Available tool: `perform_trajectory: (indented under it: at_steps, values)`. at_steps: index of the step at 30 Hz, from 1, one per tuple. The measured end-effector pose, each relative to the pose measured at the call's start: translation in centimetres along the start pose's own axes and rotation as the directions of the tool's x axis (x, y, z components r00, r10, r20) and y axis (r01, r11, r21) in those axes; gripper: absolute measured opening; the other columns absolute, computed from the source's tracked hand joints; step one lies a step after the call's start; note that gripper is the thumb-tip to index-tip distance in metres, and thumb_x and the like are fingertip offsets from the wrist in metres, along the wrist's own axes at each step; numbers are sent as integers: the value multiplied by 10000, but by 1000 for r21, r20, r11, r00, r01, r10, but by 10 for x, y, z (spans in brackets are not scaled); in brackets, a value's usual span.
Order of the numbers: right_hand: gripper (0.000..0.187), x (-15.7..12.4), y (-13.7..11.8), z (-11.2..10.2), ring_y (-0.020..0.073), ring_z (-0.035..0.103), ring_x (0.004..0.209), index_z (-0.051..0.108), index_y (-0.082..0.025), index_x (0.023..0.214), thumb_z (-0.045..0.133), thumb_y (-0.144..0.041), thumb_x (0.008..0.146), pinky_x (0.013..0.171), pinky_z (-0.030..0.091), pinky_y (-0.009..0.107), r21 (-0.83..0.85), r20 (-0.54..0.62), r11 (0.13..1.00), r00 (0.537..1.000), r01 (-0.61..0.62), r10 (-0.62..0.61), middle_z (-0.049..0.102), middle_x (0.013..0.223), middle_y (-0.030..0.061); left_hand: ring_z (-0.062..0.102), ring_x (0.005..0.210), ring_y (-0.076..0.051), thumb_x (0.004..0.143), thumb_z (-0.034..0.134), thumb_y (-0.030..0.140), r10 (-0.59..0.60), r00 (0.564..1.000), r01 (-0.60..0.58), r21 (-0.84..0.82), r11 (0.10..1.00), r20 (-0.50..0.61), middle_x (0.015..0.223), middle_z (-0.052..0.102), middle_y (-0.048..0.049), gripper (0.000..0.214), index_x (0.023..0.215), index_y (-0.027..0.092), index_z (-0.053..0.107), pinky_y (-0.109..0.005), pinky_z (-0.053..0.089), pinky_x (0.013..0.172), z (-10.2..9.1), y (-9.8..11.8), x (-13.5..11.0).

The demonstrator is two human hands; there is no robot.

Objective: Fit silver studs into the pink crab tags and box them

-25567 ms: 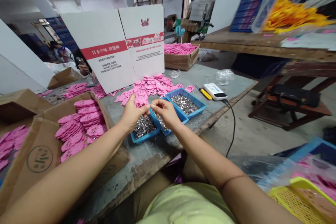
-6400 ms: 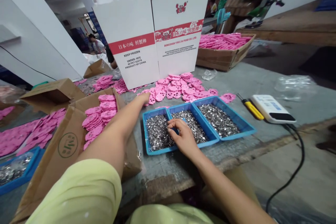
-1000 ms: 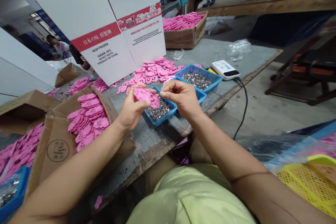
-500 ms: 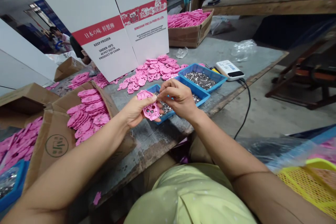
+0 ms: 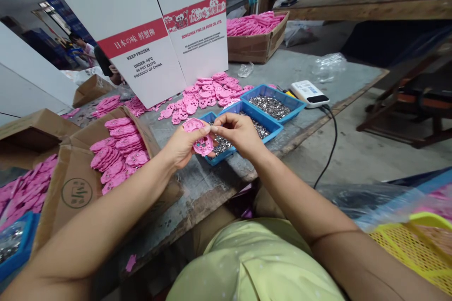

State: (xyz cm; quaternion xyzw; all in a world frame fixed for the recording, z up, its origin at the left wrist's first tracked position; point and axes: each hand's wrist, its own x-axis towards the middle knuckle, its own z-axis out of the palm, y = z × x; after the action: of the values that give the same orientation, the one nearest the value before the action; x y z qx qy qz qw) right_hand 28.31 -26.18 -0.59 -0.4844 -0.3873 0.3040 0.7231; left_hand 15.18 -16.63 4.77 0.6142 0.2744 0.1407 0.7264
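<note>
My left hand (image 5: pixel 185 145) grips a pink plastic piece (image 5: pixel 202 145), flat and rounded with holes and small raised details, thumb on top and fingers beneath. Beside it, my right hand (image 5: pixel 238 132) is closed in a pinch at the upper right edge of the piece; whatever is between thumb and forefinger is too small to make out. Under and behind the hands stand blue trays (image 5: pixel 274 132) holding many small shiny metal parts (image 5: pixel 259 128). Another blue tray (image 5: pixel 299 109) of metal parts sits further back. Loose pink pieces (image 5: pixel 208 91) lie heaped behind them.
Left of my hands is a cardboard box (image 5: pixel 76 169) of stacked pink pieces. A tall white carton (image 5: pixel 141 63) stands behind the heap. A white device (image 5: pixel 309 93) with a black cable (image 5: pixel 334 146) lies near the right table edge. At lower right is a yellow basket (image 5: pixel 416 249).
My right hand has shifted slightly down and left, its pinch now against the pink piece's edge. The piece has tilted a little in my left hand.
</note>
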Motion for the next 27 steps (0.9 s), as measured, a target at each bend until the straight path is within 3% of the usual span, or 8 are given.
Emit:
perform_trajectory:
  at_steps: [4,7,10,13,18,22,27]
  values:
    - [316,2,3,-1,160,578,697,650,-219,653,872,-441,688,670,512,341,75,-46,997,999,6,-2,644,714,14,731,715,-229,665,924,325,-3,999,6,-58,998,37,789,718,-43,409,924,149,661,-397,653,606,-1,2,-2]
    - [223,4,9,-4,215,631,935,677,-224,619,857,-352,651,852,536,396,116,-183,992,983,43,-21,671,844,45,767,874,-254,691,799,204,27,997,-10,-204,979,79,889,750,-40,378,1038,176,655,-457,656,803,-1,4,-3]
    - [156,1,13,-5,278,597,1216,709,-239,595,846,-307,622,1056,474,463,158,-266,986,964,61,-17,697,951,60,758,1050,-269,643,725,126,81,991,-50,-272,961,105,965,761,-30,448,1078,204,653,-463,611,958,0,4,-5]
    - [140,-5,8,0,307,539,1344,720,-248,588,839,-302,641,1122,435,498,207,-241,977,970,49,2,720,999,67,708,1205,-271,648,760,114,170,978,-140,-232,963,117,1097,760,-38,482,1103,227,648,-446,556,1060,5,3,-5]
    - [176,-15,-6,10,305,570,1319,716,-252,574,864,-321,640,1170,402,506,280,-187,960,982,24,30,749,1117,52,558,1424,-263,720,868,207,369,913,-348,-139,927,175,1333,700,-44,527,1182,277,626,-446,417,1221,7,-6,-4]
    - [205,-17,-10,12,328,542,1377,730,-259,583,906,-362,612,1182,395,524,297,-172,955,984,2,52,747,1158,54,559,1408,-248,765,885,220,483,850,-479,-74,875,212,1443,639,-34,523,1199,306,606,-449,388,1241,0,-11,-1]
    - [177,-16,-11,12,330,501,1426,735,-259,605,888,-345,628,1205,369,541,256,-168,967,985,4,41,739,1184,58,562,1410,-243,795,877,218,538,808,-542,-54,839,242,1463,628,-44,509,1196,308,576,-442,427,1209,-3,-12,1]
